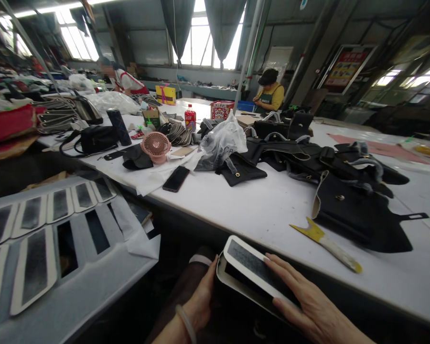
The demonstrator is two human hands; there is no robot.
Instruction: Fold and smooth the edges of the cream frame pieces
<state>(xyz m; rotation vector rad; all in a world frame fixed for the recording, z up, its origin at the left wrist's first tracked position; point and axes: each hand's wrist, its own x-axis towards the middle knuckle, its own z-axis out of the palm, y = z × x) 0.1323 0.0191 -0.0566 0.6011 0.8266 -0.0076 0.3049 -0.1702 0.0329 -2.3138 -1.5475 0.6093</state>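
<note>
Low at the front of the table, my left hand (202, 296) grips the left side of a black bag body (232, 285) with a pale rim, my thumb up near its corner. A rounded panel (241, 255), white at the edges with a dark strip along its middle, lies over the bag's opening, tilted with a dark gap below its near edge. My right hand (301, 298) holds this panel, fingers across its top and thumb at its near side. The bag's lower part is in shadow.
Similar white-edged panels (36, 265) lie in rows on a grey covered surface at left. On the table are a yellow-tipped scraper-like tool (326, 243), black bag pieces (358, 215), a phone (176, 178) and a pink fan (156, 147). A co-worker (268, 93) sits across the table.
</note>
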